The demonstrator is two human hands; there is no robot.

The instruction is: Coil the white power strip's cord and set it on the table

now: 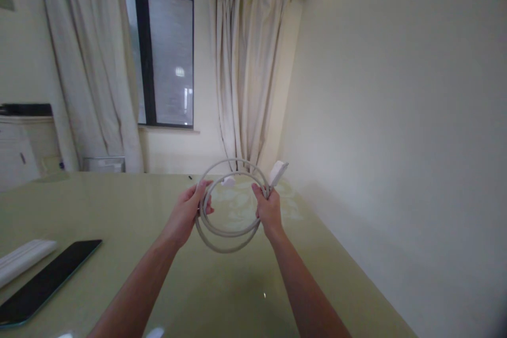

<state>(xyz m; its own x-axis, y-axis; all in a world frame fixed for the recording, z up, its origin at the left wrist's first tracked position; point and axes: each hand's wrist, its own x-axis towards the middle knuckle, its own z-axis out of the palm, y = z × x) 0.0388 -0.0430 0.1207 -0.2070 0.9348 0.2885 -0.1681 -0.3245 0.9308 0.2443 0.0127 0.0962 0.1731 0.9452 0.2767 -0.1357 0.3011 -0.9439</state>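
Observation:
A white cable (227,250), wound into several loose loops, is held up above the table between my two hands. My left hand (192,206) is closed around the left side of the coil, thumb on top. On the opposite side my right hand (270,208) grips the loops, with its thumb pressed on the strands. A white plug or power strip end (278,172) sticks up just above my right hand. Through the coil a small white piece (228,181) shows; I cannot tell if it belongs to the cable.
A pale green glossy table (130,211) spreads below. On its left lie a black flat slab (47,280) and a white long object (27,256). A small dark bit (190,177) lies near the far edge. The wall (376,142) borders the right side; curtains (247,63) hang behind.

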